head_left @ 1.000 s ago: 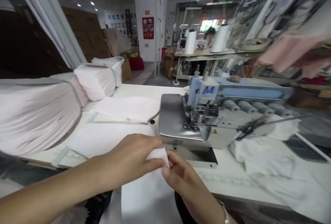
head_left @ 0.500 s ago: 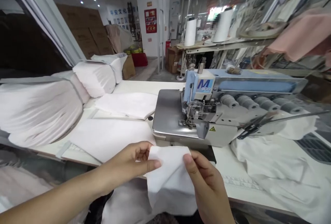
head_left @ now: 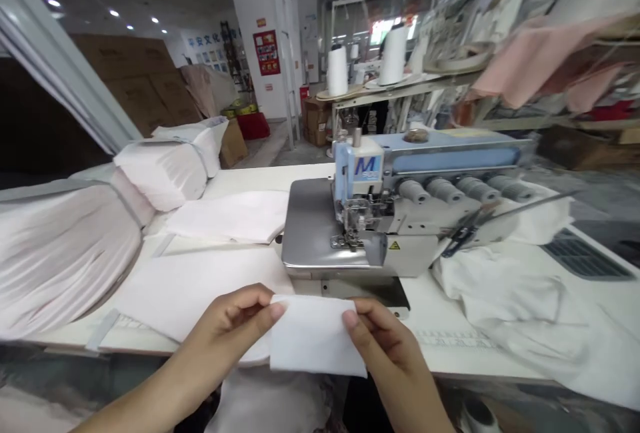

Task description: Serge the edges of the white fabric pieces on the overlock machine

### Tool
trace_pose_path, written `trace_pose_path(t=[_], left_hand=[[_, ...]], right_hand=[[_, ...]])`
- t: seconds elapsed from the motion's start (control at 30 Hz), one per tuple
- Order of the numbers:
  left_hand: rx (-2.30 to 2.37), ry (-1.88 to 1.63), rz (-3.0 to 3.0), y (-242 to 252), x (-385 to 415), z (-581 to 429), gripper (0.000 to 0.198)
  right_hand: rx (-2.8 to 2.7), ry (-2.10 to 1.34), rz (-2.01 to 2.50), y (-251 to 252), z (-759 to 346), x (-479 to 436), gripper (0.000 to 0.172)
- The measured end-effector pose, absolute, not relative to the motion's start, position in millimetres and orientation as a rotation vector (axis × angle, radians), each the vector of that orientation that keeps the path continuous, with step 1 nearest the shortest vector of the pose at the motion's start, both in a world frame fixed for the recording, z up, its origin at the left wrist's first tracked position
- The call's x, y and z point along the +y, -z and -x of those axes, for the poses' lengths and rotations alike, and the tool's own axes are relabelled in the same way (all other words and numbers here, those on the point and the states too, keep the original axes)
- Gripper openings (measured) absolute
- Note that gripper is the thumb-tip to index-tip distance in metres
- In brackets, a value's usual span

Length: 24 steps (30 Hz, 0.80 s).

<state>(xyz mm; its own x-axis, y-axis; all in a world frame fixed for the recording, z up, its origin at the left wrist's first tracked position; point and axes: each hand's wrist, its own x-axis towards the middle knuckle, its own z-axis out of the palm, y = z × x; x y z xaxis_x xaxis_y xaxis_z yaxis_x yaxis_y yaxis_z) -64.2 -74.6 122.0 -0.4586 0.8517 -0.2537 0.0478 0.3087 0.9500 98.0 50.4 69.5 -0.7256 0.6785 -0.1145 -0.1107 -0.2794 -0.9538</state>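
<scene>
A small white fabric piece (head_left: 316, 336) is stretched between my two hands in front of the sewing machine. My left hand (head_left: 240, 323) pinches its upper left corner between thumb and fingers. At the upper right corner, my right hand (head_left: 383, 336) grips it the same way, thumb on top. Just beyond stands the blue and white overlock machine (head_left: 363, 199), its metal plate (head_left: 311, 219) bare. Flat white fabric panels (head_left: 200, 283) lie on the table left of the machine. More white cloth hangs below the held piece, near my lap.
Tied stacks of white cut fabric (head_left: 65, 246) fill the table's left side. Crumpled white cloth (head_left: 505, 299) lies to the right, with dark scissors-like tool handles (head_left: 460, 236) close to the machine. Thread cones (head_left: 337, 71) stand on a rack behind.
The fabric piece has gone from hanging long and creased to a shorter, flatter, seemingly folded rectangle between my hands. Both hands keep their pinch, and the view has turned slightly right.
</scene>
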Motion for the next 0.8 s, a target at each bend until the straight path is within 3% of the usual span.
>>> trace_pose_path(t=[0.17,0.3,0.4,0.5,0.63,0.8], left_hand=[[1.620,-1.373,-0.564,-121,-67,65,0.023],[1.621,-1.338,-0.596,-125,-54,55,0.029],[1.752,-1.181,-0.860,-133,-44,48,0.034],[1.995,-1.020,-1.275,-141,-27,53,0.025],[2.167,-1.035,-1.476,-144,6,75,0.024],[2.381,-0.965,-1.806,-131,32,91,0.017]], right_hand=[[-1.434,-2.082,0.645,-71,-87,46,0.028],[-1.418,-2.094,0.591,-75,-82,42,0.028],[-1.438,-2.036,0.585,-80,-80,44,0.029],[-1.470,-1.987,0.571,-82,-79,47,0.032],[-1.579,-1.873,0.571,-69,-77,49,0.036],[-1.652,-1.864,0.709,-32,-72,54,0.007]])
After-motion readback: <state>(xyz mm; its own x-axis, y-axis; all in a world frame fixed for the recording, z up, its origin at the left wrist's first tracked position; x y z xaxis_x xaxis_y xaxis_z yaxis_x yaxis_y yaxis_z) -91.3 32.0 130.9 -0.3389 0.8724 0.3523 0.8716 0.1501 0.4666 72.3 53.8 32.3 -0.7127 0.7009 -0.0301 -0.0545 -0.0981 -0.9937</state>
